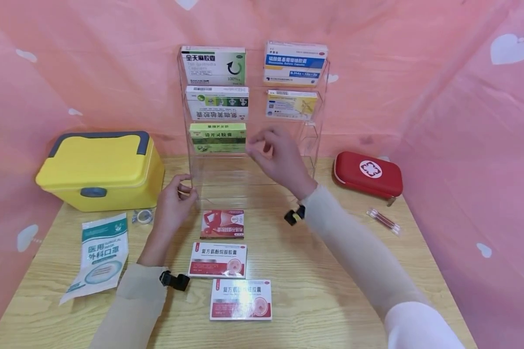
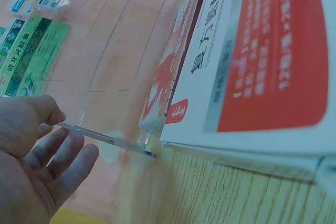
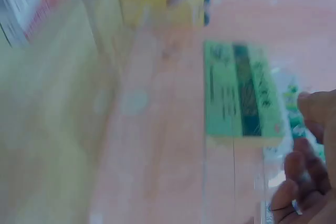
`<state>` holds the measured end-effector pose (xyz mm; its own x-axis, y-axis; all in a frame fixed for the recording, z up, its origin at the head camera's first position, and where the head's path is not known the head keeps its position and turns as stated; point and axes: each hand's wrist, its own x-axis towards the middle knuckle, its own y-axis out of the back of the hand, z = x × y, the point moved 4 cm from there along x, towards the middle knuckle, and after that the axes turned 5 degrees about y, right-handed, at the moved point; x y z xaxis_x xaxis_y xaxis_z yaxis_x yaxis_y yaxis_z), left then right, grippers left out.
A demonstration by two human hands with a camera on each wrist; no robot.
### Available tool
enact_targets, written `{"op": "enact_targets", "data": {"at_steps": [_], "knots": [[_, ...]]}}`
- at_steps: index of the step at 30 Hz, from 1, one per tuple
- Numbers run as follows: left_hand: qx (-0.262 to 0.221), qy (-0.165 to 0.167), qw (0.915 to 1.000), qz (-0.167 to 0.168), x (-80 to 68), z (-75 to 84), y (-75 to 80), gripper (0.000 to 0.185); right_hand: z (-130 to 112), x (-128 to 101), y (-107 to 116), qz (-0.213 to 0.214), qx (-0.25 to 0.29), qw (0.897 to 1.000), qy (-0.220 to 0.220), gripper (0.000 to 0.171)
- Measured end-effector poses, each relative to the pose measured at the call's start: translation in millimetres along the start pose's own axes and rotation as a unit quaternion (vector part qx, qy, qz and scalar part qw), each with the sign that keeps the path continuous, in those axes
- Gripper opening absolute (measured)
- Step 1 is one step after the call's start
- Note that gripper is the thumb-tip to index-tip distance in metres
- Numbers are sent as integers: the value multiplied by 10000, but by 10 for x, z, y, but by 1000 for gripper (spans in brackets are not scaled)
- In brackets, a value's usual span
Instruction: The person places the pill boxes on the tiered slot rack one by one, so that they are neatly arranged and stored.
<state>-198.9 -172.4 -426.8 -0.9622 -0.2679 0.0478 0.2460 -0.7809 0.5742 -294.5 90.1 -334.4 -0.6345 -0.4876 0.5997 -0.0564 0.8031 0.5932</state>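
Observation:
A clear display rack (image 1: 253, 177) stands at the back of the wooden table, with medicine boxes on its shelves. My left hand (image 1: 174, 203) grips the rack's lower left side edge between thumb and fingers, as the left wrist view shows. In front of the rack's middle is my right hand (image 1: 277, 155), fingers loosely bent and nothing between them. Just left of it a green medicine box (image 1: 218, 138) sits on the third shelf. A red medicine box (image 1: 222, 224) and two red-and-white boxes, the upper (image 1: 218, 260) and the lower (image 1: 241, 300), lie on the table before the rack.
Higher on the rack are a white-green box (image 1: 214, 65), a white box (image 1: 217, 104), a blue-white box (image 1: 294, 63) and a yellow-white box (image 1: 291, 105). Left stand a yellow case (image 1: 96, 160), tape roll (image 1: 143, 216) and mask packet (image 1: 102, 252); right, a red pouch (image 1: 367, 174) and swab tube (image 1: 384, 220).

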Motion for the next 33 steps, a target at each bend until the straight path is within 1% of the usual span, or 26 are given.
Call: {"op": "enact_targets", "data": {"at_steps": [2, 3, 5, 7, 9, 12, 14, 16, 18, 21, 24, 28, 33], "knots": [[-15, 40, 10000, -44, 0, -3, -3, 38, -68, -256, 10, -255, 293, 9992, 3, 12], [-14, 42, 10000, -47, 2, -5, -1, 39, -104, -408, 4, -442, 430, 9981, -62, 11], [-9, 47, 10000, -64, 0, -2, 4, 40, -183, -746, -19, -880, 689, 9933, -285, 11], [4, 46, 10000, -58, -1, 8, 14, 40, -267, -1107, -57, -1322, 844, 9858, -597, 14], [28, 70, 10000, -61, -3, 5, 19, 41, -363, -1458, -96, -1759, 866, 9765, -894, 20], [10, 135, 9998, -116, -8, 0, 14, 41, -508, -1918, -149, -2286, 805, 9628, -1195, 30], [0, 175, 9997, -156, -8, -9, 5, 41, -583, -2157, -183, -2543, 694, 9553, -1342, 36], [-21, 214, 9996, -196, -7, -17, -7, 41, -638, -2339, -213, -2668, 592, 9503, -1491, 41], [-21, 242, 9995, -215, -4, -27, -16, 42, -679, -2457, -241, -2669, 526, 9491, -1586, 44], [-19, 260, 9994, -208, -3, -37, -4, 42, -724, -2533, -294, -2514, 455, 9535, -1596, 47], [-17, 257, 9995, -205, -5, -44, -3, 41, -757, -2560, -351, -2392, 310, 9579, -1555, 49], [3, 248, 9994, -232, -10, -39, -15, 40, -795, -2583, -412, -2379, 101, 9595, -1503, 49], [46, 213, 9995, -231, -13, -23, -16, 40, -852, -2598, -402, -2352, -36, 9632, -1299, 49]]}}
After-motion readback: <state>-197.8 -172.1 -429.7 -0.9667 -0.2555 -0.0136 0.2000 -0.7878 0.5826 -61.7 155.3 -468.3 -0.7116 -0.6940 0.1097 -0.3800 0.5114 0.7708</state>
